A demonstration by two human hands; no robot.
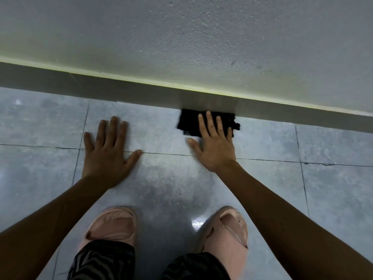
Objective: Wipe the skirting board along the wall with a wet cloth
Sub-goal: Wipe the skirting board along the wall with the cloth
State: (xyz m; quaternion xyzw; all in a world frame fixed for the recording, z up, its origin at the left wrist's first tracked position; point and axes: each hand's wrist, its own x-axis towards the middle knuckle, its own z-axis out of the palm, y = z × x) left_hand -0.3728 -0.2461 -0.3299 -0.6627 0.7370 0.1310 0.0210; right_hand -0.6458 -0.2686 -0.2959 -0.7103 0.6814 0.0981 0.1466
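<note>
Pink slippers (pixel 113 225) stand nearest the lens, toes pointing at the skirting board (pixel 121 88), with dark patterned shorts (pixel 101 261) cut off by the bottom edge; the person crouches facing that grey strip. Short of the skirting board, the left hand (pixel 109 150) lies flat and spread on the floor tiles (pixel 50 122), holding nothing, apparently as a prop; the right hand (pixel 214 144) is also flat and open, fingers (pixel 211 124) pressing on a black cloth (pixel 191 123) rather than closing round it. That cloth lies on the tile with its far edge at the foot of the skirting board, seemingly touching it; directly above it a patch of the board looks lighter and streaked, possibly a wiped or wet stretch, though glare may explain it. By that reading the job has barely begun, and the long runs to either side remain; whether the cloth is wet cannot be told, and both ends of the board run out of view.
</note>
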